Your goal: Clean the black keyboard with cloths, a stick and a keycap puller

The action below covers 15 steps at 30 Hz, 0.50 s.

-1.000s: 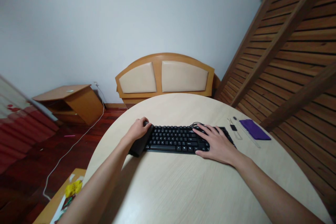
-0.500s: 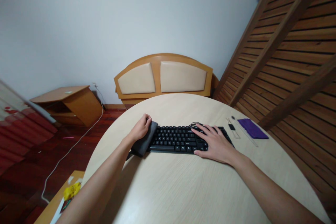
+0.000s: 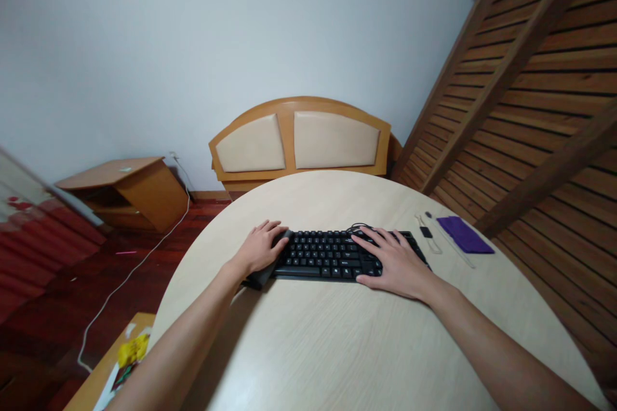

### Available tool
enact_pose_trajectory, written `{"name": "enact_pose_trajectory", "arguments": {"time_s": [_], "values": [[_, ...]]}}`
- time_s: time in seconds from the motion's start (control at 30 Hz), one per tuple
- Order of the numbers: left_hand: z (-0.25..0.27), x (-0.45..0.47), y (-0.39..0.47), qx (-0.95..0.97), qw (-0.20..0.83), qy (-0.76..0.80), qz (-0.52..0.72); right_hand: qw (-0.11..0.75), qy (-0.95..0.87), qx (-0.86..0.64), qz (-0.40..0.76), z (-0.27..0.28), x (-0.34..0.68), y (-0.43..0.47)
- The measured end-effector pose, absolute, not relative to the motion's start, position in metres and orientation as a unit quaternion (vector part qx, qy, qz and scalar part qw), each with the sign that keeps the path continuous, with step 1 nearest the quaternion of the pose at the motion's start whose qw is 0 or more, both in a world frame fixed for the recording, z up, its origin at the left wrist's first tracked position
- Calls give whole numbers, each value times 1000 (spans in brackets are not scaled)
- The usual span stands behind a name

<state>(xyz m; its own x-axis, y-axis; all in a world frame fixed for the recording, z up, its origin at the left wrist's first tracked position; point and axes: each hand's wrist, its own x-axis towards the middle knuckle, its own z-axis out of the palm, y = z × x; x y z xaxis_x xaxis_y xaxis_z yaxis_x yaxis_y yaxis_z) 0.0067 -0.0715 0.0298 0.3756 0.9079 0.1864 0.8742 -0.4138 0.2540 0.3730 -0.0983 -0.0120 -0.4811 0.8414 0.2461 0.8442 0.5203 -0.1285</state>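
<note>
A black keyboard (image 3: 318,255) lies on the round pale wooden table (image 3: 308,340). Over its left end is a flat dark grey piece (image 3: 263,275), perhaps a cover; its kind is not clear. My left hand (image 3: 261,247) rests on that dark piece with fingers spread, the thumb reaching toward the keys. Most of the piece is hidden under the palm. Flat on the keyboard's right part lies my right hand (image 3: 393,262), fingers apart, covering many of the keys there. Behind the keyboard a bit of black cable (image 3: 359,227) shows.
Right of the keyboard lie a folded purple cloth (image 3: 465,235), a thin wire-like brush (image 3: 450,241) and a small black item with a pale loop (image 3: 426,232). A headboard (image 3: 299,141) stands behind the table, a slatted wooden panel (image 3: 511,96) at right.
My left hand has gone from closed fingers at the dark piece's upper edge to spread fingers on top of it. The piece now sits lower and flatter. My right hand stays put.
</note>
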Motion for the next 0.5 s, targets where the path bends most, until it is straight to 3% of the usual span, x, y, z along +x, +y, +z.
{"name": "enact_pose_trajectory", "arguments": {"time_s": [0.17, 0.5], "values": [[31, 0, -61, 831, 95, 532, 132, 144, -859, -490, 0, -12, 373, -98], [15, 2, -92, 683, -11, 710, 169, 143, -860, -490, 1, -16, 375, -96]]}}
